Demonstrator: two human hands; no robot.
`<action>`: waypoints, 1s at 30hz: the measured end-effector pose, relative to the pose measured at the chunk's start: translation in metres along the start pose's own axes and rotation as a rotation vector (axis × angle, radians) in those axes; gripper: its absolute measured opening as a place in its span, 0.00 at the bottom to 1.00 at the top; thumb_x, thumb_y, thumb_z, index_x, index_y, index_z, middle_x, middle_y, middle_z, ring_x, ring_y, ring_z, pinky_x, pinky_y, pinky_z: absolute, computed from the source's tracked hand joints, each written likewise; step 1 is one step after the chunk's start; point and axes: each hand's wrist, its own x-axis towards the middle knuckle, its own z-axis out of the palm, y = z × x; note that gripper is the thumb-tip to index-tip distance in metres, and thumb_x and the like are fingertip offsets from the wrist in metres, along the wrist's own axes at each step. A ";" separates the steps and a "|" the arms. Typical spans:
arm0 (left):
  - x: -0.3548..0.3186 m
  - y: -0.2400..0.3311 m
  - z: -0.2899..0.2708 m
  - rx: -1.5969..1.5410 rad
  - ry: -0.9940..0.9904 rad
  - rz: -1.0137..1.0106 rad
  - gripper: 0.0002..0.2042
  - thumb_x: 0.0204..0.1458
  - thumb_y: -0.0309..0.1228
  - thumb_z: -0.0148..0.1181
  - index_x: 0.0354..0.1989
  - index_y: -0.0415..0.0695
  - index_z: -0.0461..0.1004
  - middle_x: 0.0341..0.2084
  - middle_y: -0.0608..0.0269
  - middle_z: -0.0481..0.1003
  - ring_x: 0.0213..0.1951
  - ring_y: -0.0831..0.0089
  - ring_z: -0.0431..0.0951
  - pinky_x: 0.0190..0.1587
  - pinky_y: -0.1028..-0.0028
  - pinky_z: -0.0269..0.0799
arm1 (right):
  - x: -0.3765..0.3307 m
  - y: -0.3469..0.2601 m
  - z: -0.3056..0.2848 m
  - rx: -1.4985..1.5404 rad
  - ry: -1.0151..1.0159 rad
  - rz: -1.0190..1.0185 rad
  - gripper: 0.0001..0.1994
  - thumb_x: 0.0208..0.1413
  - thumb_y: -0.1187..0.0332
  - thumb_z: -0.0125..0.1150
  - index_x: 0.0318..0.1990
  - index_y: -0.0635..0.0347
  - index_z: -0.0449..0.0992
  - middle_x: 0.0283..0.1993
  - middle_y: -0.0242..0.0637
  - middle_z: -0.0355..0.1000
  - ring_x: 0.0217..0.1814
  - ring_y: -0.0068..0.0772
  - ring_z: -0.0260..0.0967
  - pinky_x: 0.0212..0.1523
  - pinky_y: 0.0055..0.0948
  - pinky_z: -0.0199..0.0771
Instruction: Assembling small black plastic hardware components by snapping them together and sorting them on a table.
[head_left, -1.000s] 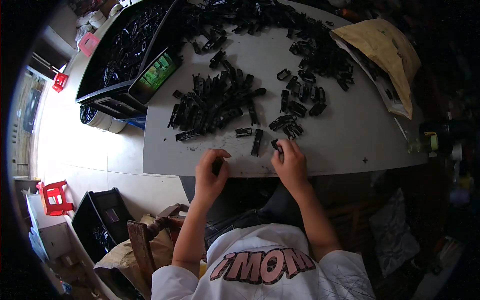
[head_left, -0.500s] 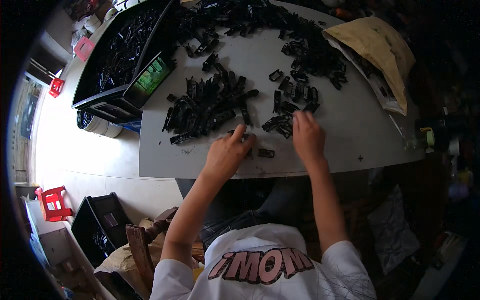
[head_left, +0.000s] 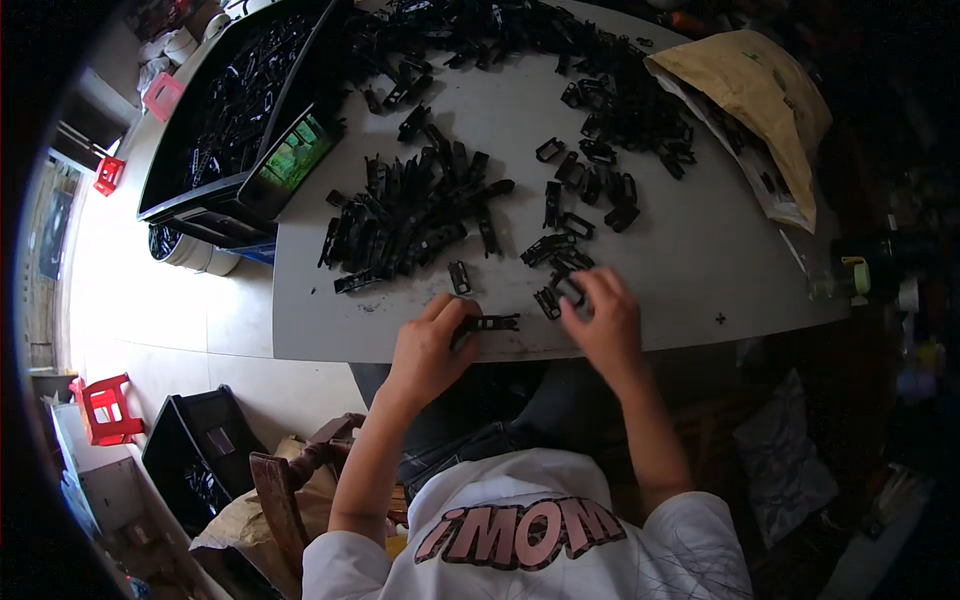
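My left hand [head_left: 430,345], near the table's front edge, pinches one end of a long, slotted black plastic part [head_left: 495,323] that points right. To its right, my right hand [head_left: 610,325] has thumb and fingers around a small black frame-shaped part [head_left: 570,290], slightly blurred. Just left of that hand lies another small frame part [head_left: 548,303]. A single black part [head_left: 459,278] rests above my left hand. Farther off are a heap of long black parts [head_left: 405,215] on the left and a loose group of small frame parts [head_left: 590,185] on the right.
A black crate [head_left: 215,205] full of black parts stands at the left, with a phone [head_left: 292,160] showing a green picture leaning against it. More parts [head_left: 640,120] cover the far side of the table [head_left: 700,270]. A yellowish sack [head_left: 745,95] lies open at the right.
My left hand has drawn back toward the table edge with the long part. My right hand has come nearer from the small parts, bringing a frame part with it.
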 end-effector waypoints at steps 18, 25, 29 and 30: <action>-0.009 -0.004 0.016 -0.180 -0.070 -0.063 0.15 0.43 0.23 0.62 0.42 0.42 0.72 0.33 0.52 0.76 0.37 0.54 0.77 0.39 0.67 0.72 | -0.012 -0.016 0.015 0.100 -0.186 0.024 0.12 0.41 0.74 0.63 0.36 0.62 0.72 0.38 0.43 0.68 0.38 0.48 0.70 0.36 0.37 0.72; -0.010 -0.007 0.021 -0.242 -0.055 -0.099 0.16 0.42 0.22 0.62 0.43 0.42 0.73 0.32 0.53 0.77 0.36 0.60 0.79 0.39 0.70 0.73 | -0.024 -0.035 0.013 0.109 -0.279 -0.197 0.13 0.40 0.76 0.64 0.37 0.63 0.71 0.39 0.42 0.67 0.39 0.47 0.69 0.37 0.35 0.72; -0.014 -0.010 0.031 -0.286 -0.010 -0.055 0.17 0.43 0.23 0.62 0.45 0.40 0.73 0.31 0.56 0.78 0.33 0.71 0.79 0.37 0.73 0.72 | -0.036 -0.042 0.020 0.022 -0.234 -0.299 0.15 0.40 0.76 0.65 0.39 0.64 0.71 0.42 0.42 0.66 0.39 0.47 0.69 0.36 0.35 0.72; -0.015 -0.009 0.033 -0.293 0.010 -0.041 0.17 0.45 0.23 0.62 0.46 0.39 0.73 0.31 0.59 0.78 0.31 0.75 0.78 0.34 0.74 0.72 | -0.039 -0.044 0.021 -0.002 -0.226 -0.314 0.16 0.40 0.77 0.66 0.40 0.64 0.71 0.43 0.42 0.66 0.40 0.46 0.69 0.36 0.35 0.72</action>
